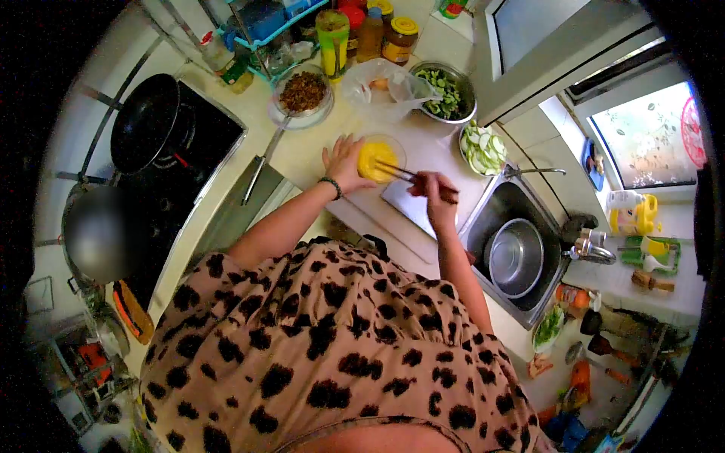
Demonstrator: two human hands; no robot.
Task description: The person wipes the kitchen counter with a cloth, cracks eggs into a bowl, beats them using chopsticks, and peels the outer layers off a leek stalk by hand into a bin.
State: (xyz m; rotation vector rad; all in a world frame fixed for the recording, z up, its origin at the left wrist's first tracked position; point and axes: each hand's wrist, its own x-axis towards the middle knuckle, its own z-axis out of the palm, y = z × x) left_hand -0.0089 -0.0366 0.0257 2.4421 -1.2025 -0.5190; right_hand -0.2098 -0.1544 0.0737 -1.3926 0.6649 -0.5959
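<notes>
Leopard-spotted fabric fills the near view, the wearer's top (325,355) spreading right across, and just beyond it, here's the action: a clear bowl (402,149) on the worktop (453,170), yellow liquid (371,160) inside! Left hand (347,164), dark bracelet (332,188) at the wrist, is curved half-open around the bowl's left side, thumb low, fingers up, having hold of it. Over to the bowl's right, the right hand (438,192) is closed about a pair of chopsticks (398,171), butt ends poking out behind, the far tips down in the yellow!

Look around that bowl, it's a busy field. Just beyond it sits a translucent plastic bag (385,102); farther left, a dish of brown bits (303,92). Beyond and to its right, chopped greens (438,87) in a metal bowl (470,102), then pale green slices (483,147) nearer. Well apart to the bowl's left, a dark pan (143,124) on the stove; down to its right, a metal basin (517,258) sits in the sink (491,211).
</notes>
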